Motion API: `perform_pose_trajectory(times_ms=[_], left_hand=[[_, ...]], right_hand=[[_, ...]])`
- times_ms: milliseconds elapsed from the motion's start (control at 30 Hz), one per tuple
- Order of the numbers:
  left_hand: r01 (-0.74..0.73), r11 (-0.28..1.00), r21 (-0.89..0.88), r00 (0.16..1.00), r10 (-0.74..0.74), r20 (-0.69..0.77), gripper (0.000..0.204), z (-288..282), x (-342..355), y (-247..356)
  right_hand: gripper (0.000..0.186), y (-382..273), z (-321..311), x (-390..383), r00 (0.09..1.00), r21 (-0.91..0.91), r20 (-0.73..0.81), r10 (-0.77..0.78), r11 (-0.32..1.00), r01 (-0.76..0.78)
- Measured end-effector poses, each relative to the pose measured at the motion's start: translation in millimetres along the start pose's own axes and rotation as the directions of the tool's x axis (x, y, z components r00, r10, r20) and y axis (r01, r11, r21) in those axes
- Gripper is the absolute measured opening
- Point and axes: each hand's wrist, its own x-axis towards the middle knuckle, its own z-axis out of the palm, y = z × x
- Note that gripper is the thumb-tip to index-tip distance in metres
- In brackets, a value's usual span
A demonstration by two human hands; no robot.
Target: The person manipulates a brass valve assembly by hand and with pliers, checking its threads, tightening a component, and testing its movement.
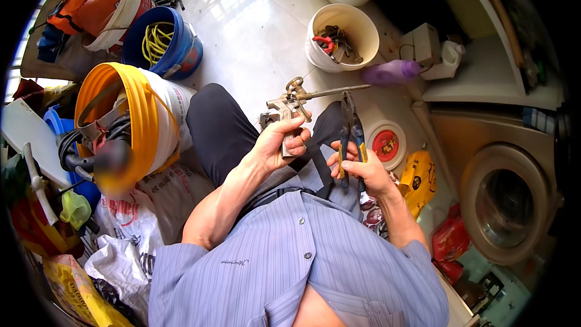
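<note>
My left hand (273, 143) is closed around the grip of a worn metal foam gun (284, 108). Its long thin barrel points to the right, and a ring-shaped part stands up at its top. In my right hand (374, 174) is a pair of pliers (347, 118) with black and yellow handles, its jaws pointing away from me. The tip of the jaws is close to the outer part of the barrel; whether they touch I cannot tell. Both tools are over my lap.
Ahead stands a white bucket (313, 48) with hand tools inside. A purple bottle (392, 72) lies beside it. On the left are a yellow-rimmed bucket (158, 139) holding a cable and power tool, and a blue bucket (188, 39) with yellow hose. A front-loading washing machine (466, 139) stands right.
</note>
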Motion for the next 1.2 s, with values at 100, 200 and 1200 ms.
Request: perform_pose_trajectory(times_ms=[100, 200, 1200], left_hand=[[0.021, 0.999, -0.037, 0.999, -0.02, 0.035, 0.02, 3, -2, -2], [0.023, 0.999, -0.042, 0.997, -0.026, -0.077, 0.025, 14, -5, -5], [-0.01, 0.934, 0.358, 0.947, 0.124, -0.297, 0.009, -8, -5, -12]], right_hand=[[0.057, 1, 2, 3, 1.0, 0.016, 0.005, 0.009, 1.0, -0.009], [0.055, 6, 4, 8, 1.0, -0.075, -0.013, 0.013, 0.997, -0.014], [0.045, -41, -22, 55, 0.891, -0.984, 0.1, -0.444, -0.177, 0.022]])
